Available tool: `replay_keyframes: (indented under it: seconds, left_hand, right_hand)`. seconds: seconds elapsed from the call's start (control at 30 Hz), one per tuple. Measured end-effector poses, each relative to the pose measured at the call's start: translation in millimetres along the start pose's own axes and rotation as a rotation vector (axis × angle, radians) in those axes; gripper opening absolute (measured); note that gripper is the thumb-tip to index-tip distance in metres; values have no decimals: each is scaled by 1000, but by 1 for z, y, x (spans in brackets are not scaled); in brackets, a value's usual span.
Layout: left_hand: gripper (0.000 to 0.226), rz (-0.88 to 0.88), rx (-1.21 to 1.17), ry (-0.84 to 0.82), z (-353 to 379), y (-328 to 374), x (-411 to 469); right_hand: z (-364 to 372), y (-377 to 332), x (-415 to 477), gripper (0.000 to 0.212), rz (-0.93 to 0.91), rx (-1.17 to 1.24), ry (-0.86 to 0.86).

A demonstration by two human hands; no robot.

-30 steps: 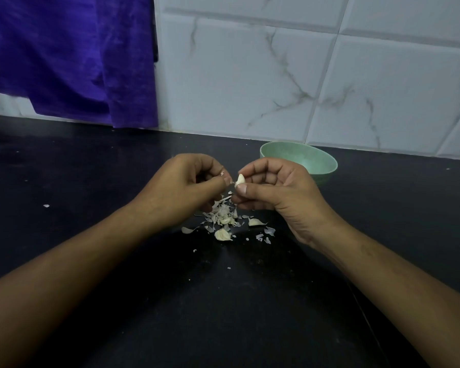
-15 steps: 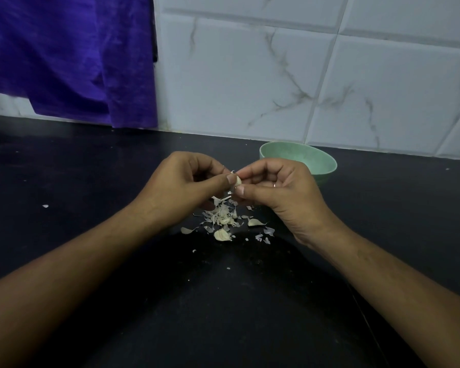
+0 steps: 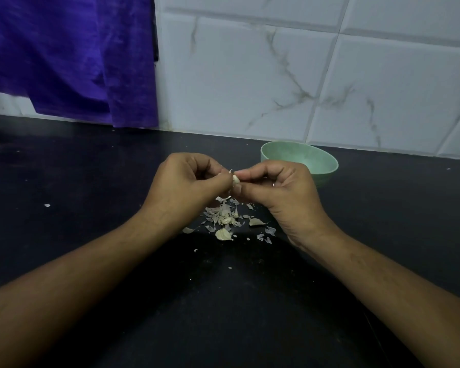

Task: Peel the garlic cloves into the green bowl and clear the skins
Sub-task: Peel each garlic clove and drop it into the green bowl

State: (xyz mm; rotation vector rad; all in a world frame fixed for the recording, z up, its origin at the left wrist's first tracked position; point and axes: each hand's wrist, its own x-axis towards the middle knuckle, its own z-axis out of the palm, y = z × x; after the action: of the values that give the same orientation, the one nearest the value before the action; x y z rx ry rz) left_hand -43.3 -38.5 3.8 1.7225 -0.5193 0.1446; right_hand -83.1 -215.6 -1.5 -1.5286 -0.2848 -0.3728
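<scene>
No legible text, label, brand mark, number or sign on the green bowl [image 3: 303, 158], marbled wall tiles [image 3: 250, 75], purple cloth [image 3: 64, 62] or black counter [image 3: 91, 168].

The gap seen 1 second ago between the left hand [image 3: 186, 187] and the right hand [image 3: 279, 192] has been closed, and the fingertips are now met over the garlic clove [image 3: 235, 180]. The clove, then upright and exposed, is now partly covered. A sliver of skin [image 3: 230, 171] has been raised above it. A ring [image 3: 273, 184] has been brought into view.
</scene>
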Motion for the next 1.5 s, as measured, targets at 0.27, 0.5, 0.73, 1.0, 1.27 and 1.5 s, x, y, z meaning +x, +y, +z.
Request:
replay_keyframes:
  seconds: [0.27, 0.5, 0.73, 1.0, 1.27, 1.5]
  left_hand:
    - [20, -16, -68, -29, -1, 3, -1]
    - [18, -4, -23, 13, 0, 1, -1]
    - [17, -36, -99, -13, 1, 5, -3]
    - [13, -71, -145, -13, 4, 4, -4]
    - [28, -74, -159, 17, 3, 5, -1]
    - [10, -106, -144, 5, 1, 5, 0]
  right_hand:
    - [-1, -2, -1, 18, 5, 12, 8]
    - [0, -2, 0, 18, 38, 31, 10]
    - [-1, -3, 0, 18, 16, 32, 12]
    - [-1, -2, 0, 19, 33, 70, 18]
    - [1, -2, 0, 19, 33, 81, -3]
    - [-1, 0, 2, 17, 12, 4, 25]
